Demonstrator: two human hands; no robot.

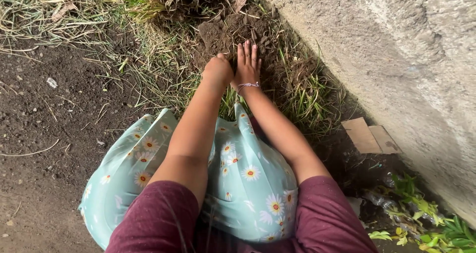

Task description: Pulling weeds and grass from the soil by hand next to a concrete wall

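Both my arms reach forward over my light blue flowered skirt (248, 178). My right hand (246, 63) lies flat, fingers together and stretched out, pressed on a patch of loose dark soil (233, 32) among grass. A thin bracelet circles its wrist. My left hand (217, 69) is beside it, touching it, curled downward into the grass and soil; its fingers are hidden, so I cannot tell whether they hold anything.
A rough concrete wall (396, 59) runs along the right. A piece of brown cardboard (369, 136) lies at its foot, with green leaves and plastic scraps (421, 213) nearer me. Bare dark earth (44, 134) spreads on the left, dry grass (59, 10) above it.
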